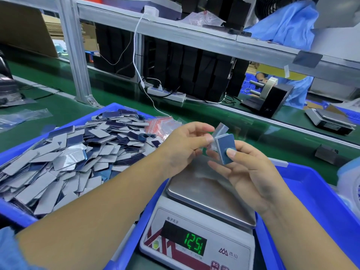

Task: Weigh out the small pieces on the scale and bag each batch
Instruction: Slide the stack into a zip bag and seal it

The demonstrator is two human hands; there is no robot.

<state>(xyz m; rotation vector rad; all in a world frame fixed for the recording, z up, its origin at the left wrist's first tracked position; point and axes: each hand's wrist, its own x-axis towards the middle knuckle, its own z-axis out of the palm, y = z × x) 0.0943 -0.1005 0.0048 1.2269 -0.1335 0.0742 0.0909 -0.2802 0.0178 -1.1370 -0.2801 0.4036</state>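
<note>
**A:** What filled the left side of the frame?

**B:** A blue tray (11, 211) heaped with small flat rectangular pieces (64, 158), grey on one face and dark blue on the other. The heap was large, so by my reading most of the weighing and bagging was left to do. Just beyond it, toward the middle, lay a loose pile of small clear zip bags with red strips (163, 123).

**A:** And the hands?

**B:** Both were raised at centre frame, above the scale. The left hand (183, 145) pinched a small clear bag (219, 131) between thumb and fingers, apparently holding its mouth open. Just to its right, the right hand (251, 170) gripped a short stack of the pieces (226, 149), thumb on the blue top face, the stack's end touching the bag. Whether any of it had gone inside, I could not tell.

**A:** The scale itself?

**B:** A digital scale (198, 230) sat at lower centre. No pieces lay on what showed of its steel pan (204, 191), though the hands covered its far end. The green display (194, 245) was blurred, so I would not trust a reading. That batch seemed weighed and was being bagged.

**A:** Farther right?

**B:** Another blue tray (321, 191), its wall rising beside the scale; I saw no filled bags in the visible part.
</note>
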